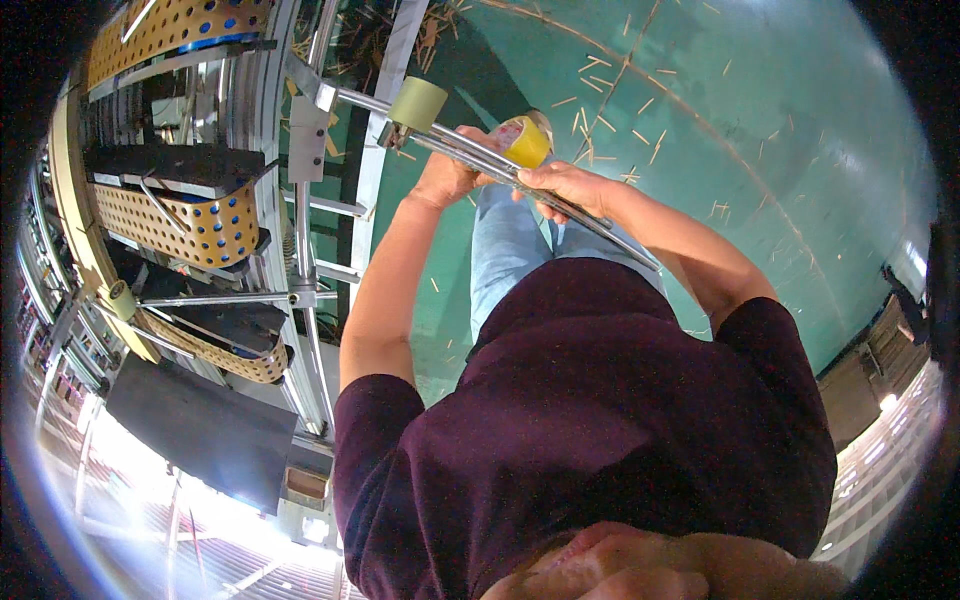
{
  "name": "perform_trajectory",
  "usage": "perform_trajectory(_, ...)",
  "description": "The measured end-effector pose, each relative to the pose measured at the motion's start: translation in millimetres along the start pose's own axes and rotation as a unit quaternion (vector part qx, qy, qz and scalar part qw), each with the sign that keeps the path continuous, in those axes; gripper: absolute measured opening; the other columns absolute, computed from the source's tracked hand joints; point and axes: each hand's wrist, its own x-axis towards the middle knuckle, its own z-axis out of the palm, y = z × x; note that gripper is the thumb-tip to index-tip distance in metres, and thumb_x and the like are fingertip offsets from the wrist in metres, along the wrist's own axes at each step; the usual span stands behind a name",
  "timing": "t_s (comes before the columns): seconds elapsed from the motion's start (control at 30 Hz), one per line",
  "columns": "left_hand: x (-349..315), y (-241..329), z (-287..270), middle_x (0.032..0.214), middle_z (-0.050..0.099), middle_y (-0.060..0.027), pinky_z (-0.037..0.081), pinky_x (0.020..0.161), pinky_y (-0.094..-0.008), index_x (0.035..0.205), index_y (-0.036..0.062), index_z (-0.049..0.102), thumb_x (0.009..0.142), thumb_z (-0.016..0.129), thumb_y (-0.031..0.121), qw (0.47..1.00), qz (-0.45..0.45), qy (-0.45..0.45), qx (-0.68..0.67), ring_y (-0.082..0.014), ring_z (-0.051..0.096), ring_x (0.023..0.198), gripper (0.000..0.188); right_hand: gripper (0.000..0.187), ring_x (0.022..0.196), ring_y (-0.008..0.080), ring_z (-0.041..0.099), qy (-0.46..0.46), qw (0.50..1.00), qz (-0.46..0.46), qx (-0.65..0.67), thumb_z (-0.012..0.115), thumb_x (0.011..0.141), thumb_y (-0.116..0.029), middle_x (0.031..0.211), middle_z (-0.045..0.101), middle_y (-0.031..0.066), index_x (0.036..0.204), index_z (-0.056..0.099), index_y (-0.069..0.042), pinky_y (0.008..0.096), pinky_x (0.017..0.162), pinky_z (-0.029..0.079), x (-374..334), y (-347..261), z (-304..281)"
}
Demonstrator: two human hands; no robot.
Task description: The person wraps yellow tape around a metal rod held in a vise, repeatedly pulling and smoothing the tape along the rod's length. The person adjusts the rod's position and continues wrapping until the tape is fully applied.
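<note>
Long metal bars [470, 153] slant from the machine frame on the left down past my lap. My right hand [572, 188] is closed round them, its thumb lying along the top and its fingers curled below. Farther along, my left hand [448, 178] reaches round the same bars from beneath, partly hidden by them; its fingers are bent. A bright yellow tape roll [527, 147] with a pale core sits just beyond the bars, between my two hands. What holds it up is hidden. Near my left hand, a pale green roller [418, 103] is mounted on the bar.
On the left stands a metal frame [310, 235] with curved, perforated tan panels [190, 225] and another small roller [121, 299]. A dark sheet [200, 430] hangs lower left. Thin wooden sticks [657, 147] lie scattered on the green floor [760, 90].
</note>
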Motion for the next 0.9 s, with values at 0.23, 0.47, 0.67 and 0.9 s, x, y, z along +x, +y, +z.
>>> perform_trajectory(0.23, 3.6, 0.7, -4.1, 0.094, 0.058, -0.0067, 0.045, 0.081, -0.0388, 0.096, 0.0097, 0.056, 0.059, 0.078, 0.020, 0.999, 0.025, -0.001, -0.024, -0.0276, 0.055, 0.093, 0.044, 0.054, 0.049, 0.0105, 0.050, -0.010, 1.000, -0.016, 0.005, 0.050, 0.083, -0.056, 0.062, 0.053, 0.0031, 0.084, 0.054, -0.003, 0.0235, 0.044, 0.042, 8.9, 3.3, -2.4)
perform_trajectory(0.47, 9.8, 6.1, 13.5, 0.108, 0.057, -0.0085, 0.044, 0.082, -0.0415, 0.108, 0.0119, 0.054, 0.066, 0.066, 0.022, 0.963, 0.096, 0.094, 0.232, -0.0285, 0.054, 0.097, 0.045, 0.048, 0.050, 0.0100, 0.049, -0.030, 0.999, -0.013, 0.003, 0.054, 0.081, -0.054, 0.064, 0.052, 0.0030, 0.087, 0.055, -0.006, 0.0237, 0.043, 0.041, 11.2, 8.0, -10.1)
perform_trajectory(0.67, 2.6, 18.3, 0.2, 0.117, 0.051, -0.0164, 0.042, 0.087, -0.0417, 0.117, 0.0062, 0.048, 0.071, 0.062, 0.042, 0.986, -0.082, 0.081, 0.120, -0.0320, 0.051, 0.105, 0.060, 0.042, 0.050, 0.0101, 0.049, 0.004, 0.998, -0.052, 0.027, 0.057, 0.082, -0.049, 0.063, 0.052, 0.0033, 0.088, 0.056, -0.007, 0.0246, 0.040, 0.040, 20.0, 17.7, -5.4)
perform_trajectory(0.9, 15.2, 143.8, -66.7, 0.089, 0.062, -0.0168, 0.049, 0.073, -0.0389, 0.094, 0.0012, 0.061, 0.074, 0.065, 0.025, 0.947, -0.310, -0.082, -0.023, -0.0329, 0.061, 0.077, 0.031, 0.030, 0.047, 0.0111, 0.048, 0.086, 0.990, -0.096, 0.059, 0.058, 0.080, -0.039, 0.063, 0.052, 0.0030, 0.089, 0.060, -0.011, 0.0246, 0.040, 0.039, 17.7, 20.5, 7.4)
